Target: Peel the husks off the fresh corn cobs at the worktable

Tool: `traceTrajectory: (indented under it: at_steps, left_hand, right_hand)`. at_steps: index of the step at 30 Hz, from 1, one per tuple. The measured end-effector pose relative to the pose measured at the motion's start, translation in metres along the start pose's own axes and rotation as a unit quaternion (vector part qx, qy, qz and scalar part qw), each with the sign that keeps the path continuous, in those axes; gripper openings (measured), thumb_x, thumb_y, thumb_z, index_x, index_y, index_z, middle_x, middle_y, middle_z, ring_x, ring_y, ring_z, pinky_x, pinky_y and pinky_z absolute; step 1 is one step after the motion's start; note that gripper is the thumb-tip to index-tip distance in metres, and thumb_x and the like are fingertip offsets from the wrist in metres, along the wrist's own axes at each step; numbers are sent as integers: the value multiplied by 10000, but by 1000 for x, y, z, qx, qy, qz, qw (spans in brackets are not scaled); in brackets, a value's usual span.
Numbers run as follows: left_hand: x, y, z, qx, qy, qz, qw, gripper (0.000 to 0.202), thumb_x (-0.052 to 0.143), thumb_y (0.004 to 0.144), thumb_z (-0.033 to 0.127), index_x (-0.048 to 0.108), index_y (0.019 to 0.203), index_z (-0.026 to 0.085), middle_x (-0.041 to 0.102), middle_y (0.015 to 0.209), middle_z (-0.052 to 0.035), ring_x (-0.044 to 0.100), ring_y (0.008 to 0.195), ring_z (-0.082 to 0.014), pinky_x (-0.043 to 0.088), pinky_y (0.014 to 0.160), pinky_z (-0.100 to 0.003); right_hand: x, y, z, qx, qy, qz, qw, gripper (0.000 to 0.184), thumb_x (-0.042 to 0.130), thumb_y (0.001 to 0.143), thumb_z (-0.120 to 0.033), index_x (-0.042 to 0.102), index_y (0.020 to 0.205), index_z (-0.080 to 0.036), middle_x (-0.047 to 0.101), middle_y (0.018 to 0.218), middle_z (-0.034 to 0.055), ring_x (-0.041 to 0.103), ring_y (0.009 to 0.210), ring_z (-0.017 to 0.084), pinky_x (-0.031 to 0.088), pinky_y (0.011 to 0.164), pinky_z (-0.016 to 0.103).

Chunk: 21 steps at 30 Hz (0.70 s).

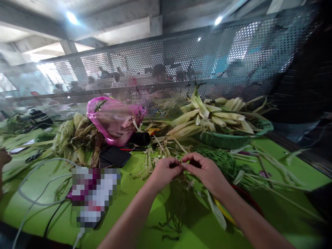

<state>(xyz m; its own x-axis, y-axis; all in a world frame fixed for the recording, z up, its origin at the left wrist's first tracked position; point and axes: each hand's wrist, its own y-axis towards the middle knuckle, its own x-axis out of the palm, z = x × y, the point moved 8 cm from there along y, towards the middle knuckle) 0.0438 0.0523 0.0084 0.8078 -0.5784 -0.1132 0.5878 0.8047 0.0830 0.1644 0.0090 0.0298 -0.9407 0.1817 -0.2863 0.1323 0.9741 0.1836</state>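
My left hand and my right hand meet over the green table, fingertips pinched together. A thin pale strip of corn husk runs up from between them; the fingers hide most of what they hold. Just behind and left of my left hand lies a bunch of knotted pale husk strips. Thin wisps show below the fingertips, and dark scraps lie nearer me. Beside my right hand is a heap of thin green strands. A loose husk leaf rests under my right forearm.
A green basket heaped with corn husks stands back right. Left are a pink plastic bag, more husks, a black phone, a blurred-out phone with cable, and scissors. A perforated metal screen stands behind. Another person's hand shows far left.
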Motion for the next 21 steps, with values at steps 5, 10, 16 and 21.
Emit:
traceTrajectory:
  at_steps: [5,10,16,21]
  left_hand:
    - [-4,1,-6,-24,-58,22,998,236,683,708,352,619,734,127,551,650,8,454,594,-81,345,587,-219]
    - [-11,3,-12,-35,-98,74,992,186,698,669,199,573,790,136,579,688,8,510,611,-86,384,591,-210]
    - [-8,1,-5,7,-6,61,998,70,633,708,163,573,740,145,590,679,6,524,623,-103,403,605,-222]
    - [1,-2,3,43,54,31,997,34,591,736,154,622,747,146,614,677,7,526,628,-107,394,619,-225]
  right_hand:
    - [-7,0,4,20,31,20,999,226,702,761,-405,645,815,-194,599,747,17,525,687,164,432,625,277]
    - [-10,-1,-7,-25,-12,35,999,186,684,782,-394,649,793,-212,566,757,15,502,684,165,403,624,286]
    - [-12,-3,-24,-111,-80,68,988,112,669,783,-327,676,767,-215,571,988,59,551,798,188,427,661,297]
    - [-9,-3,-19,-92,-59,57,992,137,665,782,-336,659,752,-203,628,1034,58,543,711,157,417,618,284]
